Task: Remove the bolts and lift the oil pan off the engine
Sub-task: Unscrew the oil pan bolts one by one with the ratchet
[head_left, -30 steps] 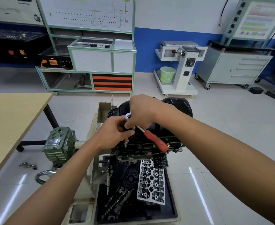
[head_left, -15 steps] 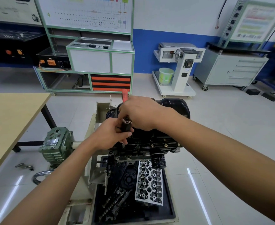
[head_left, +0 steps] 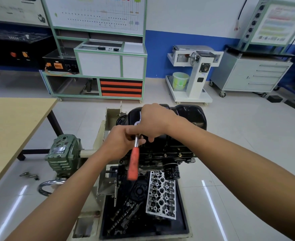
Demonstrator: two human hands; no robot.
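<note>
**Ratchet handle at 6 o'clock, pan on engine**

The ratchet point(head_left: 133, 164) has its long axis running nearly 12 to 6. Its orange handle points to 6 o'clock, toward you, and its steel head lies at the 12 o'clock end under your right hand point(head_left: 153, 122).

Half a second ago the orange tip showed above your right hand, pointing to 12 o'clock. It has since swung round to 6.

Your left hand point(head_left: 120, 143) pinches the steel shank just above the orange grip. Your right hand is curled over the head end. The handle hangs free below both hands.

The pan point(head_left: 190, 113) sits on top of the engine point(head_left: 169, 153), at 1 o'clock from your hands. Bolts point(head_left: 165, 155) show along the near flange. A cylinder head point(head_left: 160, 193) lies at 6 o'clock.
</note>
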